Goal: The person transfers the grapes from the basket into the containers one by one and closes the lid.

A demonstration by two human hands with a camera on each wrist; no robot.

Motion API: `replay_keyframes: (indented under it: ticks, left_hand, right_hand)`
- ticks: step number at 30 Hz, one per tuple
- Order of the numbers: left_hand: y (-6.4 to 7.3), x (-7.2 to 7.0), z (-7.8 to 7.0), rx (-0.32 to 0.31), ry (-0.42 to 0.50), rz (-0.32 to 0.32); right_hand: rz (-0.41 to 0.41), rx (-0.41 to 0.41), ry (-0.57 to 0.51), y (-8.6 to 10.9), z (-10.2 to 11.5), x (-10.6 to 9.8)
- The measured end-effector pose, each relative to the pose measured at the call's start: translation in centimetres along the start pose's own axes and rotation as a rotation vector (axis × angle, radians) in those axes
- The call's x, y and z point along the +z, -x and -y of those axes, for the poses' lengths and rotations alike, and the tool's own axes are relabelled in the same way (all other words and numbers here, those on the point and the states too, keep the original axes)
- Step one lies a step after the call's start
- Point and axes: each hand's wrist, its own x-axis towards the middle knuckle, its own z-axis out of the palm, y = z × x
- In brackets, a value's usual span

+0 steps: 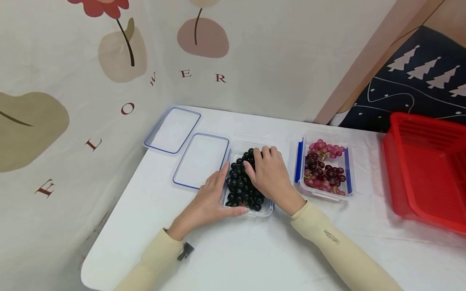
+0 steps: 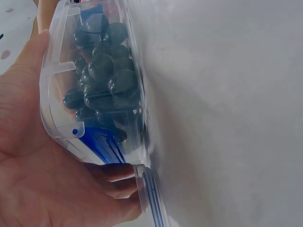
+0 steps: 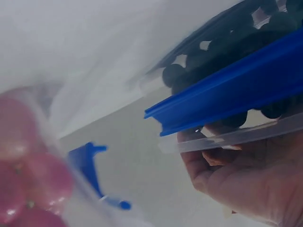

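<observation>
A clear plastic container (image 1: 267, 209) holding a bunch of black grapes (image 1: 238, 184) stands at the middle of the table. My left hand (image 1: 209, 202) holds its near left corner, thumb along the near rim and fingers along the left side. In the left wrist view, grapes (image 2: 102, 66) show through the clear wall beside the palm. My right hand (image 1: 269, 173) reaches over the right rim with bent fingers and grips the grapes at the far right, hiding part of them. In the right wrist view, a blue side clip (image 3: 227, 90) hangs outward near that hand.
To the right stands a second clear container (image 1: 349, 171) with pink and dark red grapes (image 1: 324, 169). Two blue-edged lids (image 1: 200, 159) (image 1: 174, 129) lie on the left. A red plastic basket (image 1: 397, 169) stands at the far right. A printed curtain (image 1: 273, 60) borders the table's back.
</observation>
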Motion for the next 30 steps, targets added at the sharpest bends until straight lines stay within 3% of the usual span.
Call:
replay_keyframes:
  ticks: [6,14,23,30]
  left_hand:
    - [0.1,-0.1,-0.1,-0.006,-0.021,0.000]
    - [0.0,-0.1,0.0,-0.012,-0.020,0.010]
    - [0.2,-0.8,0.5,0.008,-0.025,0.021]
    - [0.7,-2.6,2.2,-0.008,-0.058,-0.050]
  right_hand:
    - [0.124,0.064,-0.043,0.0,-0.1,-0.5]
    - [0.276,0.221,-0.309,1.1,0.1,-0.6]
    - [0.335,0.214,-0.410,2.9,0.5,-1.3]
    - [0.365,0.167,-0.471,4.1,0.1,-2.4]
